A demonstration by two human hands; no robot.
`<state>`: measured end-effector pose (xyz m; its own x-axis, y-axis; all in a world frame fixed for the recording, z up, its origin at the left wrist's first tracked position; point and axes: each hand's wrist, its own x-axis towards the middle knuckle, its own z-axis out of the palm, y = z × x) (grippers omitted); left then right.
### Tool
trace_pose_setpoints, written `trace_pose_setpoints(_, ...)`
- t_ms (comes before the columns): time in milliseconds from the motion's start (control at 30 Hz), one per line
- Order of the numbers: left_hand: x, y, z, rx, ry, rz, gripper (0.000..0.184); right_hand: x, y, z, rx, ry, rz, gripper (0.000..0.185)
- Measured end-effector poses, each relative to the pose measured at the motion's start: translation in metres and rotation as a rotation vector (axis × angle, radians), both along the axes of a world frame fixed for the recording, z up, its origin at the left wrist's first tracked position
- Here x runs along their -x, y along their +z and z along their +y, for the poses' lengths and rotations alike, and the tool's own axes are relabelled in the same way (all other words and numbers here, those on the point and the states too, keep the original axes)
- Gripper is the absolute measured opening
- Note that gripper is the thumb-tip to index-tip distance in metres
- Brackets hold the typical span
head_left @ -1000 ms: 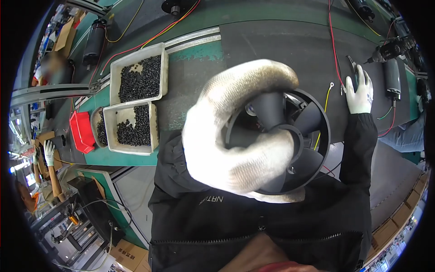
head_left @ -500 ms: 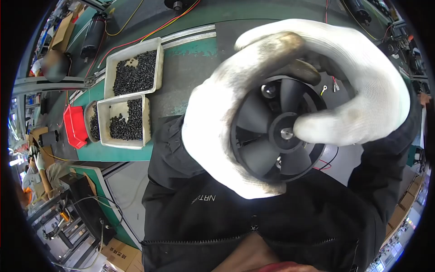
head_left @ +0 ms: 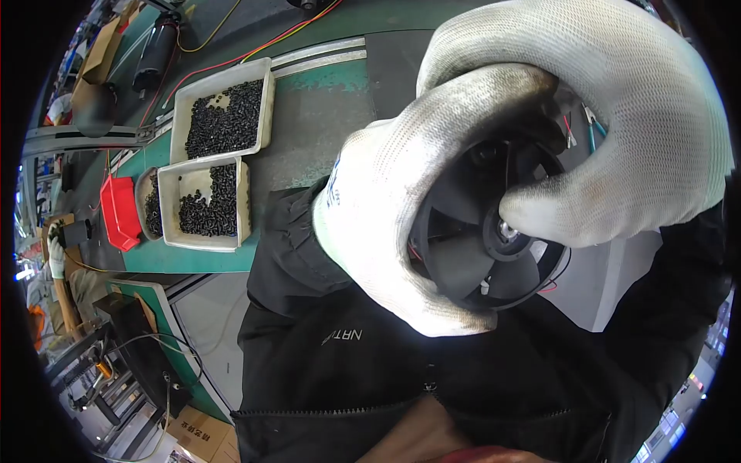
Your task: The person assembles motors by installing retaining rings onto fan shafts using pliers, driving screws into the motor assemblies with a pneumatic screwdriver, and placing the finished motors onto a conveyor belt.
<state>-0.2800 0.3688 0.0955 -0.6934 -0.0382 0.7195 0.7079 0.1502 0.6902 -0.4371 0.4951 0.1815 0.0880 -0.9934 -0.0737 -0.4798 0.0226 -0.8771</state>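
A round black fan (head_left: 457, 266) with broad blades and a central hub is held up in front of my chest. My left hand (head_left: 378, 204), in a white knit glove with grey smudges, wraps round its housing from the left. My right hand (head_left: 656, 100), gloved alike, curls over the far side, its thumb at the hub beside a small shiny metal shaft end (head_left: 507, 229). The gloves hide the upper part of the housing. Thin red and black wires (head_left: 557, 284) show below the fan's right edge.
At left, two white bins (head_left: 266, 116) (head_left: 244, 204) contain small black parts, beside a red tray (head_left: 120, 214). Teal-handled pliers (head_left: 592, 133) lie behind my right hand. A black cylindrical motor (head_left: 157, 54) stands at the far left. Another person's gloved hand (head_left: 56, 255) shows at the left edge.
The fan has shifted slightly right and tilted. My right hand has come up and looks larger, its thumb still at the hub. My left hand moved slightly right with the fan.
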Motion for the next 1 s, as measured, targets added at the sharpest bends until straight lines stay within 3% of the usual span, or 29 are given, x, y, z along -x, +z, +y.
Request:
trace_pose_setpoints(433, 0.005, -0.005, -0.003, -0.012, -0.078, -0.024, 0.116, -0.002, -0.003, -0.002, -0.024, -0.082, -0.074, 0.047)
trace_pose_setpoints(733, 0.010, -0.010, -0.005, -0.080, -0.097, -0.072, 0.118, -0.005, 0.007, -0.005, -0.077, -0.276, -0.222, 0.044)
trace_pose_setpoints(800, 0.006, -0.009, -0.011, -0.099, -0.090, -0.100, 0.118, 0.006, -0.048, 0.023, 0.310, -0.447, -0.578, 0.046)
trace_pose_setpoints(833, 0.004, -0.008, -0.013, -0.102, -0.066, -0.105, 0.118, -0.004, -0.073, 0.035, 0.406, -0.685, -0.486, 0.044)
trace_pose_setpoints(867, 0.003, -0.007, -0.012, -0.098, -0.026, -0.099, 0.118, -0.019, -0.085, 0.049, 0.321, -0.809, -0.250, 0.043)
trace_pose_setpoints(900, 0.000, -0.009, -0.008, -0.093, 0.036, -0.075, 0.118, -0.032, -0.122, 0.058, 0.423, -0.724, -0.414, 0.048)
trace_pose_setpoints(933, 0.000, -0.010, -0.001, -0.061, 0.124, -0.030, 0.115, -0.060, -0.118, 0.059, 0.283, -0.788, -0.323, 0.059)
trace_pose_setpoints(1000, -0.001, -0.011, 0.014, 0.000, 0.314, 0.052, 0.108, -0.093, -0.122, 0.051, 0.241, -0.821, -0.240, 0.058)
